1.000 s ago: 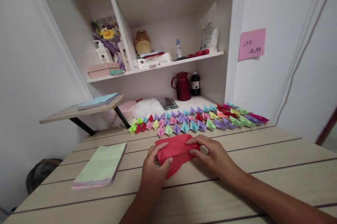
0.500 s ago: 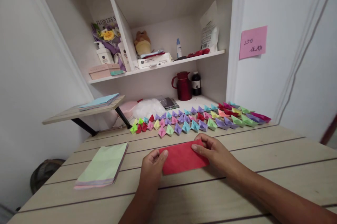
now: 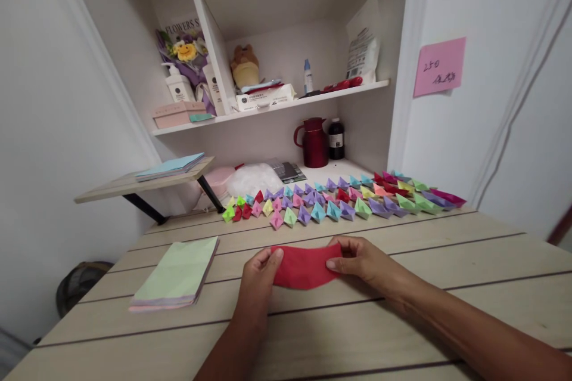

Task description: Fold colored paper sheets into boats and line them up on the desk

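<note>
A red sheet of folded paper [image 3: 304, 268] is stretched between my two hands, just above the table, its upper edge sagging a little. My left hand [image 3: 261, 270] pinches its left end, thumb on the front face. At the right end my right hand [image 3: 353, 259] grips it, with the thumb in front and the fingers behind, partly hidden. Beyond the hands stand several rows of small folded paper boats [image 3: 318, 211] in many colours. To the left lies a stack of paper sheets [image 3: 179, 270], pale green on top.
A small raised shelf [image 3: 107, 189] with blue paper [image 3: 172, 166] stands at the back left. Behind the boats are a clear plastic bag [image 3: 254, 181], a dark red jug [image 3: 315, 145] and a dark bottle [image 3: 336, 139]. A pink note [image 3: 440, 66] is stuck on the right wall.
The red paper has bent into a curve, and its right end has turned. My right hand has shifted slightly left and down along it. The view has shifted a little.
</note>
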Demonstrator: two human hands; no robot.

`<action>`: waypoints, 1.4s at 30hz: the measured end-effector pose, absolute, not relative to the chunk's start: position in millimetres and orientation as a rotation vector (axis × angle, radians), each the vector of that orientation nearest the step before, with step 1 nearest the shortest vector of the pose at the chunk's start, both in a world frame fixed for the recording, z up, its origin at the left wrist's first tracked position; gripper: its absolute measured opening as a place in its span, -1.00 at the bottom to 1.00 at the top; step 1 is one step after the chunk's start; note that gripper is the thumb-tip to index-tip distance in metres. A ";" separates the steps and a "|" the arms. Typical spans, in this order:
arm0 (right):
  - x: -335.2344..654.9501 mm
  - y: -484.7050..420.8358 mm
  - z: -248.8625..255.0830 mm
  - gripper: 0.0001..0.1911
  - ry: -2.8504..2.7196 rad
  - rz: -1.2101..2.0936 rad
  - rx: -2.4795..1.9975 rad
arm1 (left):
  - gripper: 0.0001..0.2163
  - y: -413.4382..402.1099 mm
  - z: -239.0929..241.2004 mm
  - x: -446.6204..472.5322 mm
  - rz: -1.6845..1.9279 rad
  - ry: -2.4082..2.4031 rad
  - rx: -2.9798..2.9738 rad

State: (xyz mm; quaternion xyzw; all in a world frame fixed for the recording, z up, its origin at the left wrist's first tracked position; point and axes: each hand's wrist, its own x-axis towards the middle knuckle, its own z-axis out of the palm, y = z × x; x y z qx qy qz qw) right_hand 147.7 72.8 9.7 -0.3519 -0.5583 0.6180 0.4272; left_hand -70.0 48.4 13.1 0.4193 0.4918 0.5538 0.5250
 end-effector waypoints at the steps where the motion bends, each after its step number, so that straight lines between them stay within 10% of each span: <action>1: 149.0 73.5 10.4 -0.72 -1.419 1.424 -0.878 | -0.61 49.0 12.2 -71.3 1.374 1.194 1.014; 9: 160.9 75.7 19.5 -0.83 -2.230 0.441 -0.750 | -0.77 46.4 27.2 -85.9 1.726 1.488 1.556; 23: 174.1 79.1 27.4 -0.60 -2.493 0.708 -0.737 | -0.67 36.6 9.1 -70.3 0.633 1.184 2.737; 30: 180.2 82.1 29.7 -0.91 -2.499 0.758 -0.799 | -0.63 34.4 12.6 -69.5 0.475 1.172 2.807; 42: 169.8 89.2 7.0 -0.79 -2.330 0.582 -1.079 | -0.57 33.9 13.2 -70.3 0.462 1.187 2.785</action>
